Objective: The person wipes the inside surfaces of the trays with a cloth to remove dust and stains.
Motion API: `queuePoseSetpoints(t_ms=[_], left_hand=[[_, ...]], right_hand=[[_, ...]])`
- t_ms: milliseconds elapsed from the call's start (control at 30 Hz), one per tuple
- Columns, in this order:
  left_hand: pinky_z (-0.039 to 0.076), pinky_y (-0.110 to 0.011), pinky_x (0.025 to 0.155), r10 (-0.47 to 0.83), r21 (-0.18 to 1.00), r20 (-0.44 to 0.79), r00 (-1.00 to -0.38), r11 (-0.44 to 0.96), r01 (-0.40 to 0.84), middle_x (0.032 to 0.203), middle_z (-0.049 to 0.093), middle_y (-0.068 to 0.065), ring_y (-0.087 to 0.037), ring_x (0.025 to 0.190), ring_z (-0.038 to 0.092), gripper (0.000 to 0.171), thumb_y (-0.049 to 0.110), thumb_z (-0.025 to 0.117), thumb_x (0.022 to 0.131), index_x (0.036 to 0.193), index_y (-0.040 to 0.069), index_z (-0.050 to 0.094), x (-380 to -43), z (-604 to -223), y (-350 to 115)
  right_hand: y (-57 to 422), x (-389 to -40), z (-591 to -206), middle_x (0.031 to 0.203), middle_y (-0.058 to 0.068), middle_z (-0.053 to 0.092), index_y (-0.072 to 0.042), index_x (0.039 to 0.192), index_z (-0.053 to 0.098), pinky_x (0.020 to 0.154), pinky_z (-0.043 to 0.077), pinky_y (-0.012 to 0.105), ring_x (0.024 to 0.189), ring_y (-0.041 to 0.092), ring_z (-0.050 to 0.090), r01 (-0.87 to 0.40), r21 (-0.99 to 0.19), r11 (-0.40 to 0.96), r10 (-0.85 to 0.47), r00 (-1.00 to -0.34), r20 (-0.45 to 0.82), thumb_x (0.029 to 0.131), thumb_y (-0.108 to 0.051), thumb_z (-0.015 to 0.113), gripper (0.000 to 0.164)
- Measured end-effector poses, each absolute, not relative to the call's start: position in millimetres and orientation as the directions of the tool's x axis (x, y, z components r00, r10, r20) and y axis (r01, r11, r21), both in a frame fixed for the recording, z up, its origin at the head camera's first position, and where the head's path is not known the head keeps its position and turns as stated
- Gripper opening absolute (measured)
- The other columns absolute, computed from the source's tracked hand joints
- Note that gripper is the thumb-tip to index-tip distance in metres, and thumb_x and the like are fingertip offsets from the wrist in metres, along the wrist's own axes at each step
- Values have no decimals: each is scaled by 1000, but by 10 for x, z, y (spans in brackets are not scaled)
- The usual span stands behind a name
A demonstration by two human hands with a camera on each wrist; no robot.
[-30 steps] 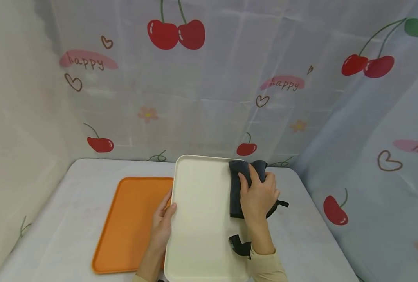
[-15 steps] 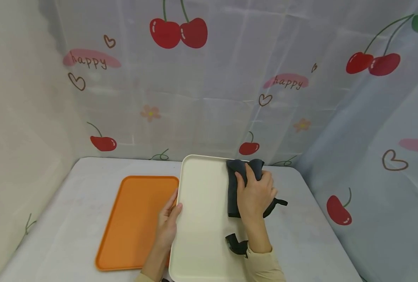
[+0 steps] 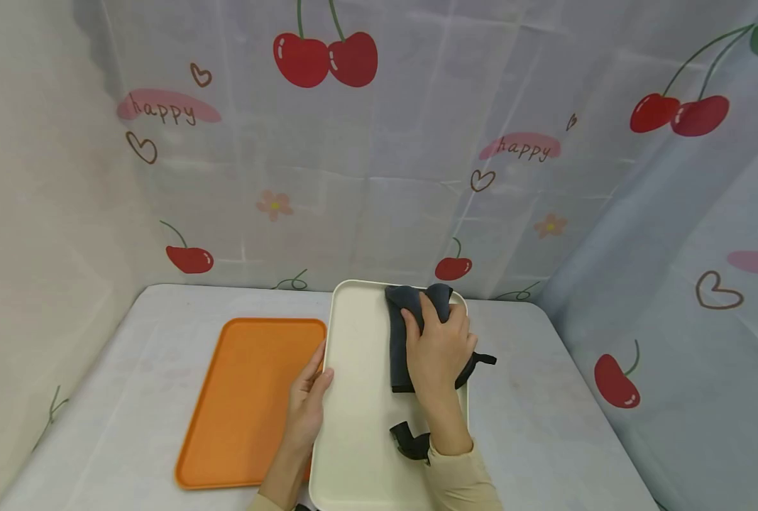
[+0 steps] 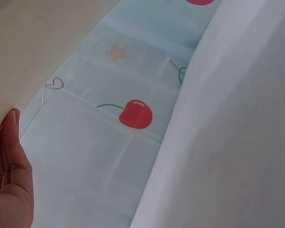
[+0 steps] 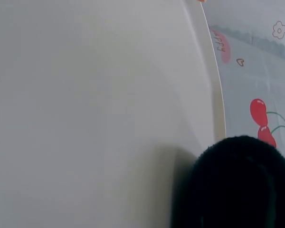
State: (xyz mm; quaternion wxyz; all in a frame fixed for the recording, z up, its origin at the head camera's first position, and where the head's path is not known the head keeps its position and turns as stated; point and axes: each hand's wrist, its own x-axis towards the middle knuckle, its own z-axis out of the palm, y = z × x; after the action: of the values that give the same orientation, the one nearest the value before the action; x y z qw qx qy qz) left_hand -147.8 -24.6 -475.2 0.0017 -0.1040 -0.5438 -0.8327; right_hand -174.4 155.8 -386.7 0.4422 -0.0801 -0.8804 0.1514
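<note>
A cream rectangular tray (image 3: 361, 397) is held up off the table, tilted toward the head camera. My left hand (image 3: 305, 408) grips its left edge, thumb at the rim and fingers behind. In the left wrist view, those fingers (image 4: 12, 142) reach the tray's underside (image 4: 42, 42). Bunched under my right hand (image 3: 439, 351) is a dark grey cloth (image 3: 399, 355), pressed on the upper right of the tray's face. Its black strap end pokes out past the right rim. The right wrist view shows the cloth (image 5: 242, 185) as a dark rounded fold beside the tray's rim (image 5: 213, 80).
An orange tray (image 3: 245, 404) lies flat on the white-covered table (image 3: 532, 426), partly behind the cream tray and left arm. A cherry-patterned curtain (image 3: 392, 177) hangs along the table's back and right side. A black wrist strap (image 3: 411, 441) shows at the right wrist.
The right hand has slid the cloth left across the cream tray, uncovering part of its right rim. The left hand keeps its grip. The head view has shifted slightly.
</note>
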Motion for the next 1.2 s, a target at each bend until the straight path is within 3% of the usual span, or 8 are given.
queuePoseSetpoints(t_ms=[233,700,933,1200], left_hand=[[56,-25,89,105,902,183,-977,-414,125,131,59,19,-5,110,64,54,13,47,104,153,3,28,-1478,-4756,-238],[56,-26,89,124,905,151,-981,-417,87,125,63,13,-8,109,66,54,15,48,103,154,8,30,-1464,-4758,-203],[56,-25,90,117,911,141,-983,-404,83,133,59,7,-7,112,64,53,17,49,103,153,9,32,-1458,-4744,-209],[58,-27,83,92,918,153,-984,-383,107,120,66,12,-9,101,69,52,13,49,103,152,7,34,-1464,-4742,-211]], right_hand=[[1327,-1783,-3833,98,19,58,-19,117,73,58,34,42,83,32,56,-16,-304,952,233,-605,762,83,-37,76,38],[988,-1785,-3847,100,17,59,-20,119,72,61,34,37,86,28,57,-74,-243,967,138,-648,749,85,-37,75,39],[959,-1774,-3878,99,16,58,-21,117,73,62,32,37,87,27,57,-105,-235,966,117,-635,764,84,-35,76,36],[1015,-1789,-3884,97,16,59,-22,115,74,60,34,38,84,28,57,-103,-177,979,76,-620,781,82,-35,79,36]])
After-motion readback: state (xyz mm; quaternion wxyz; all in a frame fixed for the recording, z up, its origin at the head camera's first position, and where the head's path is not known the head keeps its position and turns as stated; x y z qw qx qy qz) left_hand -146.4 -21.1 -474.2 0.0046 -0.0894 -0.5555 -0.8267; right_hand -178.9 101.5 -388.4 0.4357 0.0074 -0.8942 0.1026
